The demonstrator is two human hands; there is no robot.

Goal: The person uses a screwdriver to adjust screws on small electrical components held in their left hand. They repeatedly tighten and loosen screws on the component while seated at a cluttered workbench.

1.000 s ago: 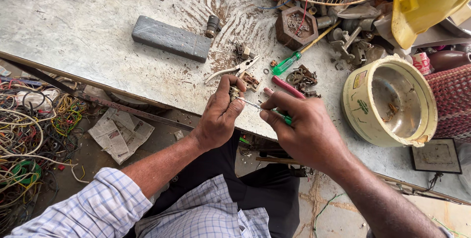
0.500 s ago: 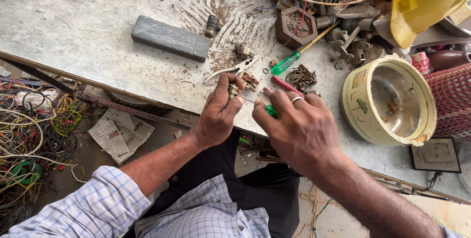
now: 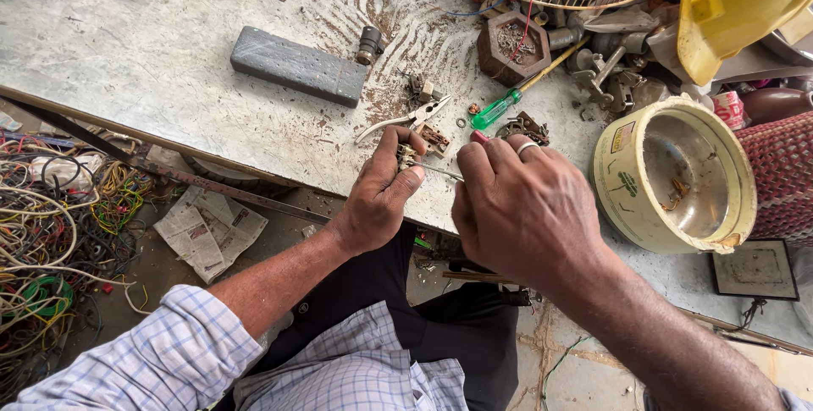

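At the desk's (image 3: pixel 102 38) near edge my left hand (image 3: pixel 377 199) pinches a small switch part (image 3: pixel 406 157), my right hand (image 3: pixel 525 208) grips a thin screwdriver (image 3: pixel 440 171) with its tip at that part, pliers (image 3: pixel 406 119) and green screwdriver (image 3: pixel 495 110) just beyond, grey block (image 3: pixel 298 66) further back.

A light blue-and-white checked shirt (image 3: pixel 339 369) is worn, its left sleeve (image 3: pixel 161 360) rolled back to the elbow so that the forearm is left bare. Dark trousers (image 3: pixel 440 335) are seen below the shirt. A silver ring (image 3: pixel 527 148) is worn on the right hand (image 3: pixel 525 208).
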